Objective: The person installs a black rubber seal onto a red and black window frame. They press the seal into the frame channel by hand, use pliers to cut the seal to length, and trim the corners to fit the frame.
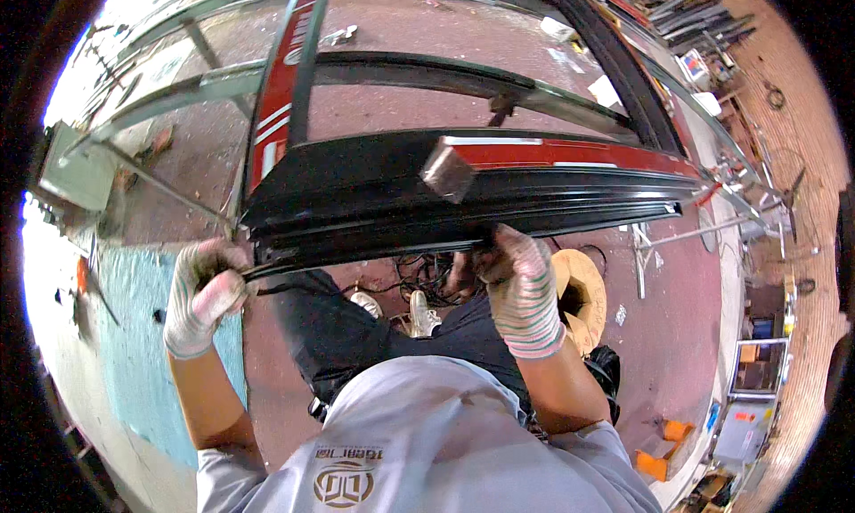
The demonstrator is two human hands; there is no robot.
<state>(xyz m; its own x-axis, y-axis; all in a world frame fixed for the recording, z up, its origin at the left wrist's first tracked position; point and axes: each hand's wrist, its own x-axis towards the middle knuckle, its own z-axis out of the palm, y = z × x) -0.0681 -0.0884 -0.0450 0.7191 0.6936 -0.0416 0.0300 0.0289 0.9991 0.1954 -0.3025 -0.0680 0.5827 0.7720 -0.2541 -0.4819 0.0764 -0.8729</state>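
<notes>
A black window or door frame [374, 188] with red film along its bars lies across in front of me. Along its near edge runs a thin black strip [365, 257]. My left hand [207, 297], in a striped knit glove, is closed around the strip's left end, by the frame's left corner. My right hand [524, 290], gloved too, has its fingers curled on the strip near the middle of that edge; its fingertips are partly hidden. A small silvery block [448, 170] sits on top of the near bar.
Metal supports [134, 170] stand under and beyond the frame. A tan ring-shaped roll [583, 301] is right of my legs, and tangled black cable [423, 277] lies below the frame. An orange item [663, 451] and a teal sheet [169, 335] lie on the floor.
</notes>
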